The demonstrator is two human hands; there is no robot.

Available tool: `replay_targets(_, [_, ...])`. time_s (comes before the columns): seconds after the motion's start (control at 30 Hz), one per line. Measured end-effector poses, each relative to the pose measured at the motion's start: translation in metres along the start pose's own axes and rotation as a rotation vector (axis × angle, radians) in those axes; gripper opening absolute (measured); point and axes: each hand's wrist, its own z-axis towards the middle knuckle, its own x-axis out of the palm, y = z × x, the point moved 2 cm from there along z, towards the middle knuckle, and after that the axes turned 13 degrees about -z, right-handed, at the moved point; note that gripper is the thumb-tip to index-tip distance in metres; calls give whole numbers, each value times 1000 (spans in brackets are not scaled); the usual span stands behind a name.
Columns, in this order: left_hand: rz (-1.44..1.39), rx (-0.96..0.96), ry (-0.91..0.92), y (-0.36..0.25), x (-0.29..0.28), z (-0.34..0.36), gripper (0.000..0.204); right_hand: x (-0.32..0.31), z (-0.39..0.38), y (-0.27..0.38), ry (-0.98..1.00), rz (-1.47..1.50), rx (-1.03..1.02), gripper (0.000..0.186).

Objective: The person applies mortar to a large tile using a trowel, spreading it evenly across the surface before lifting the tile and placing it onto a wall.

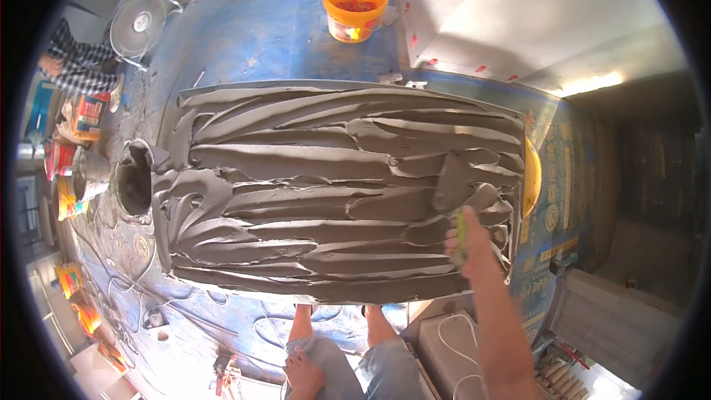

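A large rectangular slab lies in front of me, coated with wet grey mortar (296, 200) in long, uneven ridges. My right hand (470, 241) is closed around the green handle of a trowel (453, 185), whose mortar-smeared blade lies against the coating near the slab's right end. Some mortar is heaped beside the blade. My left hand (304, 372) rests on my thigh, fingers loosely spread and holding nothing. Just off the slab's left end stands a mortar-caked bucket (135, 178).
An orange bucket (355, 7) stands beyond the slab on blue floor sheeting. A yellow rim (532, 178) shows past the right end. Cables (170, 304) run across the floor at left. A fan (139, 24) and a person in checkered clothing (78, 59) are at far left.
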Motion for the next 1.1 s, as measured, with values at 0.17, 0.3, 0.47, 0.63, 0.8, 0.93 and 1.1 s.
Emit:
replay_targets(0.17, [-97,55,-41,-1,-14,2,79,194,-66,-53,272,34,43,53])
replay_targets(0.3, [-81,86,-29,-4,-30,4,78,296,-71,-116,518,-457,-359,42])
replay_targets(0.47, [-84,45,-43,40,-25,19,80,227,-76,-88,145,-1366,-809,36])
replay_targets(0.63, [-150,62,5,19,-64,14,78,69,-46,-24,-479,-1271,-687,36])
replay_targets(0.8, [-188,43,25,31,-85,14,80,76,-20,65,17,-102,-196,36])
replay_targets(0.93, [-171,135,7,60,-62,31,82,172,-10,74,397,365,7,37])
replay_targets(1.1, [-266,132,105,37,-119,19,64,371,-70,12,538,281,-77,43])
